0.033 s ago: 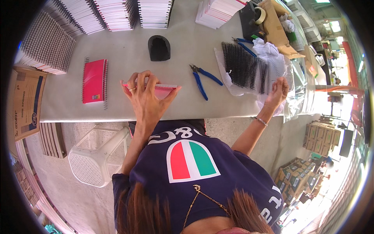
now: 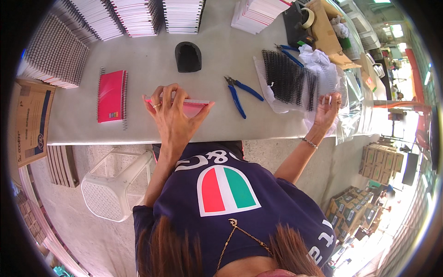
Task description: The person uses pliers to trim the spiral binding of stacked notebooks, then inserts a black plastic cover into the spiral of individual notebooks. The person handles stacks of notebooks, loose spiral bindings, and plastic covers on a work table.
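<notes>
brown carton (image 2: 30, 120) far left | stacked cartons (image 2: 380, 157) right floor

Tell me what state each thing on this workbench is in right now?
Left hand: gripping the pink notebook, held on edge.
Right hand: open, fingers on the black binding coils.
Blue pliers: lying untouched, handles spread.
Red spiral notebook: closed, flat.
Cardboard box: open.

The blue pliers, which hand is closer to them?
Left. The left hand, holding a pink notebook, sits just beside the blue pliers; the right hand is farther off, by the black coils.
</notes>
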